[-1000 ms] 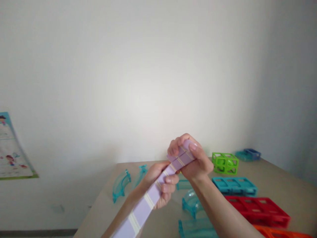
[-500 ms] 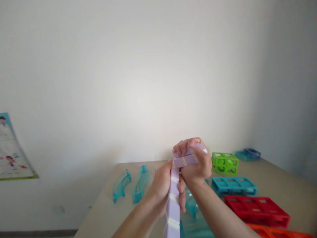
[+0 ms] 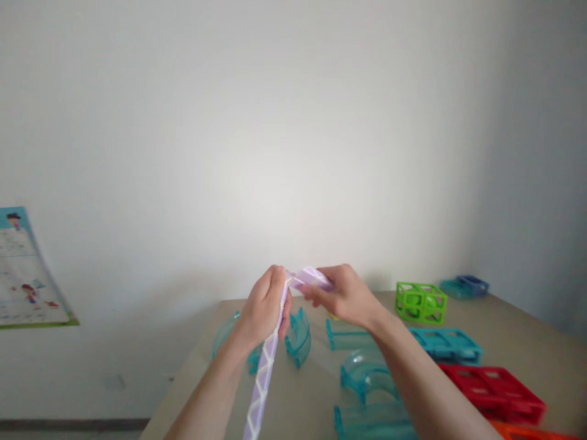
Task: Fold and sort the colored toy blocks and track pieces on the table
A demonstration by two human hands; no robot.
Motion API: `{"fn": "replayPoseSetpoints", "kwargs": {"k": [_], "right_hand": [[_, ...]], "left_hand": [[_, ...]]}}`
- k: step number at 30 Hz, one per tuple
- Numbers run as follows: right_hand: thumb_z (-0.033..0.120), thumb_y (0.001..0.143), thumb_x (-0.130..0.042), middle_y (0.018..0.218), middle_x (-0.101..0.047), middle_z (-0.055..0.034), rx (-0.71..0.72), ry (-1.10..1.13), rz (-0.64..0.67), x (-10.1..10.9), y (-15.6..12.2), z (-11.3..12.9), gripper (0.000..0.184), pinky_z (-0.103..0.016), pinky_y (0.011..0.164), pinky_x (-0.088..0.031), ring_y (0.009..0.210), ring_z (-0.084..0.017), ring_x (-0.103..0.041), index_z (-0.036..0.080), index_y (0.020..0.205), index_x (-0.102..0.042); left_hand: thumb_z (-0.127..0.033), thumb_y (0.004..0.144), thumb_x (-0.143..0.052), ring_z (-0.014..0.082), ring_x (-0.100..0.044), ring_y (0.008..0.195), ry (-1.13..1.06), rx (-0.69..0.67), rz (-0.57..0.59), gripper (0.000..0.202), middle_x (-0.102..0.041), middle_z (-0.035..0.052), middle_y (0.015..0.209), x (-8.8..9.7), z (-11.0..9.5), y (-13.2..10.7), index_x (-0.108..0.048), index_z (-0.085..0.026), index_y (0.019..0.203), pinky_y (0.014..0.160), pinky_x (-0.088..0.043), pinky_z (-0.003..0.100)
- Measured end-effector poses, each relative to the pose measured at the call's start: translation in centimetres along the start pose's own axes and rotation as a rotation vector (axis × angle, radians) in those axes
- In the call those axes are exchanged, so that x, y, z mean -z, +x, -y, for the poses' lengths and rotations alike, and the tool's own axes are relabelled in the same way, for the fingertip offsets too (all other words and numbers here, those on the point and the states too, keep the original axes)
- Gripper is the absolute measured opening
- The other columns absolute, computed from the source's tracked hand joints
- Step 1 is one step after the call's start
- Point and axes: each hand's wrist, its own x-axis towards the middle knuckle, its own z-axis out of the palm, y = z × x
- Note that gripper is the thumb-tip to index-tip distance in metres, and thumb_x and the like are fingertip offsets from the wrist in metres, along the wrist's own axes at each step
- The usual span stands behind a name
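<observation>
A long lavender snake puzzle (image 3: 262, 382), marked with a white zigzag along its side, hangs in front of me over the table. My left hand (image 3: 265, 305) is closed around its straight part just below the bend. The short upper part leans off to the right, and my right hand (image 3: 342, 293) grips its end between thumb and fingers. My palms hide some of the segments. The lower end runs out of view at the bottom.
On the table (image 3: 307, 403) lie several clear teal track pieces (image 3: 298, 339), some curved. To the right are a green open-frame block (image 3: 420, 302), a blue frame (image 3: 447, 345), a red frame (image 3: 498, 394) and an orange one (image 3: 527, 432). A poster (image 3: 32, 275) hangs at left.
Both hands have moved left with the snake puzzle and drawn apart. The wrapped upper part is now held out to the right, and the long part has turned, showing its zigzag side.
</observation>
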Motion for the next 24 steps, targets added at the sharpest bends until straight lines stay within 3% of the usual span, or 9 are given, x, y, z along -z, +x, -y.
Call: {"fn": "replayPoseSetpoints", "kwargs": {"k": [3, 8, 12, 16, 20, 24], "right_hand": [[0.032, 0.081, -0.064, 0.052, -0.062, 0.0014, 0.049, 0.016, 0.12, 0.1, -0.3, 0.4, 0.024, -0.02, 0.042, -0.033, 0.045, -0.01, -0.051, 0.015, 0.063, -0.066], [0.042, 0.081, -0.064, 0.055, -0.064, -0.0017, 0.018, 0.357, 0.201, -0.5, -0.5, 1.0, 0.033, -0.022, 0.044, -0.04, 0.047, -0.013, -0.055, 0.014, 0.064, -0.065], [0.045, 0.078, -0.068, 0.058, -0.065, -0.0038, -0.013, 0.425, 0.074, -0.8, -0.4, 0.7, 0.033, -0.024, 0.047, -0.044, 0.053, -0.016, -0.061, 0.013, 0.069, -0.065], [0.043, 0.079, -0.069, 0.067, -0.068, -0.0038, -0.022, 0.409, -0.065, -0.7, -0.1, 0.7, 0.03, -0.023, 0.051, -0.046, 0.058, -0.016, -0.063, 0.015, 0.088, -0.065], [0.046, 0.083, -0.063, 0.066, -0.068, -0.0036, -0.043, 0.289, -0.082, -0.8, -0.1, 0.8, 0.031, -0.021, 0.049, -0.046, 0.057, -0.016, -0.064, 0.016, 0.088, -0.064], [0.049, 0.085, -0.059, 0.064, -0.068, -0.0033, -0.061, 0.253, -0.038, -0.7, -0.1, 0.8, 0.034, -0.021, 0.049, -0.046, 0.055, -0.015, -0.063, 0.016, 0.082, -0.063]], "left_hand": [[-0.054, 0.091, -0.04, 0.0058, -0.042, 0.029, 0.035, -0.043, 0.08, 0.037, -0.05, -0.0073, 0.049, 0.1, -0.5, -0.5, -0.051, -0.019, 0.083, 0.032, -0.027, 0.016], [-0.056, 0.093, -0.031, 0.0079, -0.044, 0.032, -0.06, -0.083, 0.127, 0.042, -0.05, -0.0063, 0.048, 0.1, -1.3, -0.9, -0.051, -0.02, 0.091, 0.036, -0.032, 0.018], [-0.049, 0.095, -0.035, 0.0096, -0.05, 0.039, -0.057, -0.099, 0.171, 0.035, -0.055, -0.0036, 0.056, 0.5, -2.0, -0.9, -0.05, -0.019, 0.089, 0.044, -0.037, 0.022], [-0.042, 0.094, -0.043, 0.0089, -0.049, 0.048, 0.061, -0.136, 0.138, 0.027, -0.054, -0.0029, 0.061, 0.7, -2.3, -0.6, -0.05, -0.018, 0.083, 0.051, -0.037, 0.022], [-0.039, 0.095, -0.041, 0.0092, -0.047, 0.053, 0.119, -0.152, 0.122, 0.026, -0.051, -0.0032, 0.063, 0.6, -2.1, -0.5, -0.049, -0.018, 0.082, 0.053, -0.038, 0.022], [-0.041, 0.094, -0.043, 0.0085, -0.046, 0.053, 0.105, -0.157, 0.185, 0.026, -0.052, -0.0028, 0.068, 0.6, -1.8, -0.3, -0.049, -0.018, 0.085, 0.052, -0.037, 0.022]]}}
